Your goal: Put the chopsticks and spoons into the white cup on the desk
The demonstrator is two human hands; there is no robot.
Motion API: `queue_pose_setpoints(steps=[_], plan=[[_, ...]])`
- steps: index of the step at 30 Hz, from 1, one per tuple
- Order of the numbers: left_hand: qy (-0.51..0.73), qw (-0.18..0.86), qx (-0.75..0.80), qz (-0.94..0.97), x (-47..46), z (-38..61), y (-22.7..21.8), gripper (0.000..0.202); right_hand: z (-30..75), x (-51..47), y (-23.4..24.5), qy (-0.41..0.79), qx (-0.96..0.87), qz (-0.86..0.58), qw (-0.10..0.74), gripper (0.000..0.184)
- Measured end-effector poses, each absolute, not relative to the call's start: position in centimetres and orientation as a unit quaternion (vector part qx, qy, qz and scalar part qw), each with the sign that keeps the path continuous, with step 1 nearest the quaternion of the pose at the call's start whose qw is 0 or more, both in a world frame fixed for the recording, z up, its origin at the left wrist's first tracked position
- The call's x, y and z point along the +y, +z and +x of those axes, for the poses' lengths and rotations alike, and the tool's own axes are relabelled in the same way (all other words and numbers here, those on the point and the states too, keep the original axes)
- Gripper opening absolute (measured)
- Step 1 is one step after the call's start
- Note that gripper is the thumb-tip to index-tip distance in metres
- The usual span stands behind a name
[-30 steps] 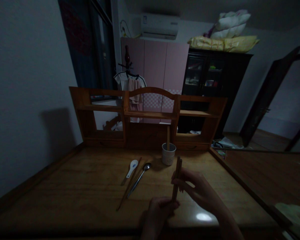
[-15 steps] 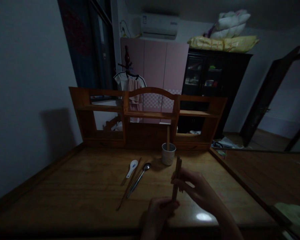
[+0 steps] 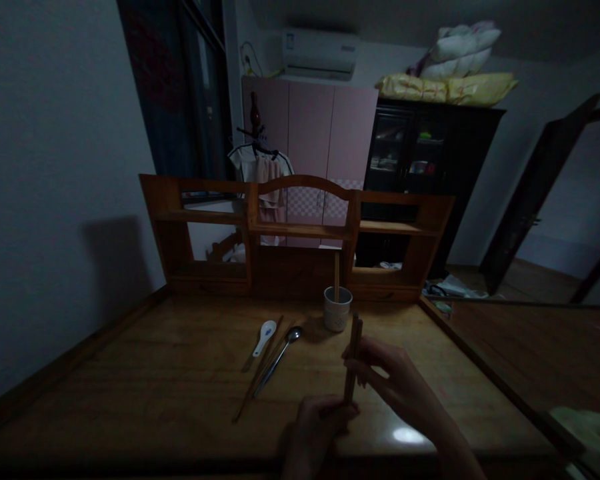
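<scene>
Both hands hold a pair of wooden chopsticks [image 3: 353, 340] upright over the wooden desk [image 3: 170, 380]. My left hand [image 3: 316, 427] is closed round their lower end. My right hand [image 3: 395, 380] pinches them near the middle with its fingers. Just behind stands a white holder cup [image 3: 337, 310] with one chopstick standing in it. To the left on the desk lie a white ceramic spoon [image 3: 264, 336], a metal spoon [image 3: 280, 357] and loose chopsticks [image 3: 257, 373].
A wooden shelf unit [image 3: 300, 230] runs along the back of the desk. A wall is close on the left. Beyond are a pink wardrobe [image 3: 325, 133], a dark cabinet [image 3: 420, 160] with bedding on top, and an open door at the right.
</scene>
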State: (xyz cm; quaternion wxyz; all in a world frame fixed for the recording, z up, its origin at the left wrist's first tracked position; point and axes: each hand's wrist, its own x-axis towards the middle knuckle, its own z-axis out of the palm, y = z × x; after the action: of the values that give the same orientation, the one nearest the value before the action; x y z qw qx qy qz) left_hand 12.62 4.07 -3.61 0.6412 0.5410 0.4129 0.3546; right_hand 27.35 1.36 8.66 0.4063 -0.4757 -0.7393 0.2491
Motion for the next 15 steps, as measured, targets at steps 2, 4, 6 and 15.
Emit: queue_pose_setpoints(steps=[2,4,6,15], plan=[[0.352,0.646,0.411,0.538,4.16,12.66,-3.74,0.044,27.33,1.33,8.39,0.244,-0.736,-0.481,0.408,0.014],[0.348,0.650,0.414,0.534,4.24,12.75,-3.85,0.045,27.35,1.34,8.11,0.240,-0.733,-0.483,0.415,0.013],[0.352,0.651,0.415,0.530,4.28,12.86,-3.92,0.046,27.40,1.38,7.92,0.233,-0.731,-0.483,0.421,0.011],[0.366,0.644,0.403,0.537,4.51,12.94,-3.84,0.040,27.25,1.55,8.10,0.198,-0.742,-0.484,0.420,0.009]])
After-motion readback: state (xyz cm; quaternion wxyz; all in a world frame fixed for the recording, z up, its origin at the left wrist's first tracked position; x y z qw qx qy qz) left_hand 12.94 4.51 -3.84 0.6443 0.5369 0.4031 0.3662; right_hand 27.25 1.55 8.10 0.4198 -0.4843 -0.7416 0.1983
